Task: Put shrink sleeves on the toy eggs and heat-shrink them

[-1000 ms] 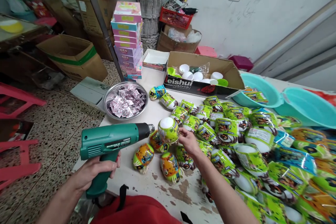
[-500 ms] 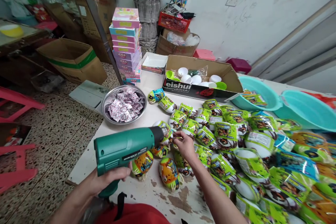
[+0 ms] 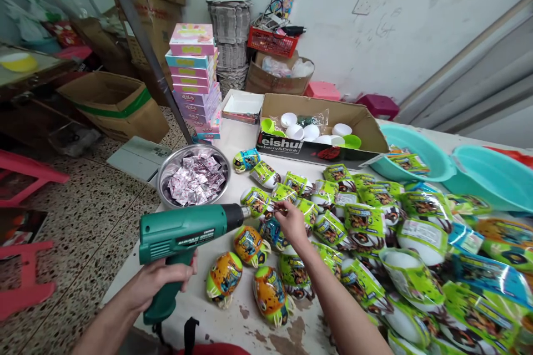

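Note:
My left hand [image 3: 166, 277] is wrapped around the handle of a green heat gun [image 3: 187, 231], whose metal nozzle points right. Just past the nozzle is a green-wrapped toy egg [image 3: 255, 201]. The closed fingers of my right hand [image 3: 290, 223] pinch the right end of its wrapper. Below the nozzle lie orange-wrapped eggs [image 3: 225, 279], their film snug around them. To the right of my right hand, many eggs in looser green printed film [image 3: 362, 222] cover the table. A blue-wrapped egg [image 3: 272, 231] lies partly behind my right hand.
A metal bowl of small sachets [image 3: 195, 175] stands at the table's left edge. Behind the eggs are a carton of white and green shell halves [image 3: 287, 144], a stack of pink and purple boxes [image 3: 195, 89] and turquoise basins [image 3: 420, 150]. A slanted pole [image 3: 145, 39] rises behind the bowl.
The heat gun has moved slightly left and its nozzle has drawn back from the green-wrapped egg. My right hand stays at that egg's end. The view has shifted a little.

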### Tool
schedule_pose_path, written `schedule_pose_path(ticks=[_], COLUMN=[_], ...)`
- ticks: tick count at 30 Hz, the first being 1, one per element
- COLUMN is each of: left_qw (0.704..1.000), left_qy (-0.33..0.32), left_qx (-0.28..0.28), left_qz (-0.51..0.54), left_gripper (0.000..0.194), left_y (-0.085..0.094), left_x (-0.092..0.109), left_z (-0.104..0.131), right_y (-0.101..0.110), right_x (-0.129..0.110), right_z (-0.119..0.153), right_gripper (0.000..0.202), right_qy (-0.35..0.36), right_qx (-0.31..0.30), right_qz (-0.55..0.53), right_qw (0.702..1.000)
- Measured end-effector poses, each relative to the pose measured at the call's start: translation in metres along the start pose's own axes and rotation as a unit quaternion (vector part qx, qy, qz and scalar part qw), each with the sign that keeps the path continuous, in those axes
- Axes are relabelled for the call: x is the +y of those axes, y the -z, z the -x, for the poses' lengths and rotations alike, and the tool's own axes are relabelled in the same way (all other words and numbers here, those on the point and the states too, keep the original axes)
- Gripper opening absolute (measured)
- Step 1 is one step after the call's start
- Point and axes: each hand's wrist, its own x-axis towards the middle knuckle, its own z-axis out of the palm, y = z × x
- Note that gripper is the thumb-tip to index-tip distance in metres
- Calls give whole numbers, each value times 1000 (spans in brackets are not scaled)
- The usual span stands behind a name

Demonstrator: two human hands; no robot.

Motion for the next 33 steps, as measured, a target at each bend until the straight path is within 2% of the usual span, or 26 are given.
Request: schedule_pose_path(ticks=[4,7,8,10,12,13,15,18,21,23,26,28,31,33], left_qw=[998,998,997,998,997,997,997,997,996,996,995,994,992,991], left_qy=[-31,-8,1,3,-7,-9,-5,13,22,27,31,30,30,30], left_qx=[48,44,41,41,48,54,59,54,47,47,51,60,67,47], left_qz=[-29,-55,-58,-57,-53,-50,-52,-62,-67,-72,-83,-91,-103,-118], left_gripper=[15,25,27,30,30,28,24,23,23,21,20,23,25,25], left_y=[-4,-3,-3,-3,-4,-5,-5,-6,-10,-13,-13,-11,-4,-1], left_x=[1,-9,-12,-18,-20,-21,-21,-22,-23,-25,-29,-32,-32,-28], left_z=[-15,-19,-20,-22,-25,-26,-29,-29,-25,-24,-22,-20,-12,-5], right_y=[-16,-11,-7,3,10,11,7,-7,-21,-24,-12,7,35,43], right_x=[-8,-9,-8,-9,-10,-11,-14,-16,-15,-17,-26,-36,-49,-50], right_z=[-6,-17,-24,-45,-72,-86,-113,-141,-155,-159,-151,-128,-64,-10], right_gripper=[22,22,24,28,36,43,66,95,98,93,85,84,85,84], right_qy=[52,60,66,79,81,80,83,79,41,27,36,79,158,168], right_qx=[-31,-117,-122,-73,-2,7,-28,-119,-175,-170,-122,-79,-36,-32], right_qz=[80,71,79,144,246,288,346,389,383,352,268,213,182,216], right_qw=[995,989,987,984,966,954,934,910,906,920,955,971,970,961])
